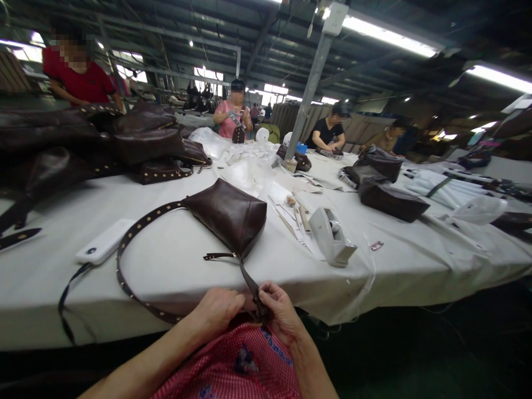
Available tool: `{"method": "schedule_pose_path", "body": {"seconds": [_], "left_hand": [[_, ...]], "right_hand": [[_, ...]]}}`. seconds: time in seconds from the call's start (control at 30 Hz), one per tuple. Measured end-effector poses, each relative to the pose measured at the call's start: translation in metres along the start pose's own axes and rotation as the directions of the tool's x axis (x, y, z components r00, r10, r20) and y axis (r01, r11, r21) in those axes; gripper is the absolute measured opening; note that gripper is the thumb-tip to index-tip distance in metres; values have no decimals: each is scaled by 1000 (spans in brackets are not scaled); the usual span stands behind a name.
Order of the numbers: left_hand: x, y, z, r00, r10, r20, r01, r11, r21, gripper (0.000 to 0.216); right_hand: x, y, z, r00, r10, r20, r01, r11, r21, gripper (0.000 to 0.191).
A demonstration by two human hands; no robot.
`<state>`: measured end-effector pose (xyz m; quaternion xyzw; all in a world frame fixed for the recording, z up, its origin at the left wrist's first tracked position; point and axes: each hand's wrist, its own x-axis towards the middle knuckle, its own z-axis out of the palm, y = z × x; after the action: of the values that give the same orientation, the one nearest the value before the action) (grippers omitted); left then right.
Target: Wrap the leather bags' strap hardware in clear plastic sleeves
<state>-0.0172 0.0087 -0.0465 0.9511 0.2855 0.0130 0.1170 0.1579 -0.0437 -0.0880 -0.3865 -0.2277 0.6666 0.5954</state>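
Note:
A dark brown leather bag [226,213] lies on the cloth-covered table in front of me. Its studded strap [120,260] curves out to the left and back toward the table's front edge. A narrow strap end [248,277] runs from the bag's near corner down to my hands. My right hand [279,310] is closed, thumb and fingers pinching this strap. Close beside it, my left hand [218,310] is closed at the strap's lower part; what its fingertips grip is hidden. A short zipper pull [218,256] sticks out left of the near corner.
Brown bags [141,138] are heaped at the left. A white box with a black cord [103,242] and a tape dispenser [330,235] flank the bag. More bags [386,191] lie to the right. A post [310,83] rises from the table; several co-workers stand or sit beyond.

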Motion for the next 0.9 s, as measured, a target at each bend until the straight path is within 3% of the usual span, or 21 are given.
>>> {"method": "schedule_pose_path", "body": {"seconds": [0.2, 0.33, 0.43, 0.53, 0.67, 0.9], "left_hand": [[-22, -33, -6, 973, -227, 39, 227, 974, -9, 27], [-26, -22, -22, 966, -252, 55, 257, 957, -133, 19], [-21, -8, -28, 960, -281, 16, 272, 912, -306, 24], [-11, -8, -27, 934, -332, -131, 245, 864, -440, 24], [9, -30, -23, 841, -370, -394, 210, 895, -393, 30], [72, -62, -16, 876, -363, -319, 228, 893, -388, 28]], "right_hand": [[-5, -8, -15, 987, -69, -146, 66, 998, -21, 39], [-12, -6, -15, 994, -43, -102, 49, 997, 58, 35], [-23, 2, -15, 999, -35, -14, 37, 989, 141, 54], [-32, 8, -17, 997, -32, 65, 22, 988, 155, 71], [-33, 8, -19, 992, -62, 108, 43, 984, 175, 74], [-6, 20, -28, 990, -128, 54, 120, 984, 129, 78]]}}
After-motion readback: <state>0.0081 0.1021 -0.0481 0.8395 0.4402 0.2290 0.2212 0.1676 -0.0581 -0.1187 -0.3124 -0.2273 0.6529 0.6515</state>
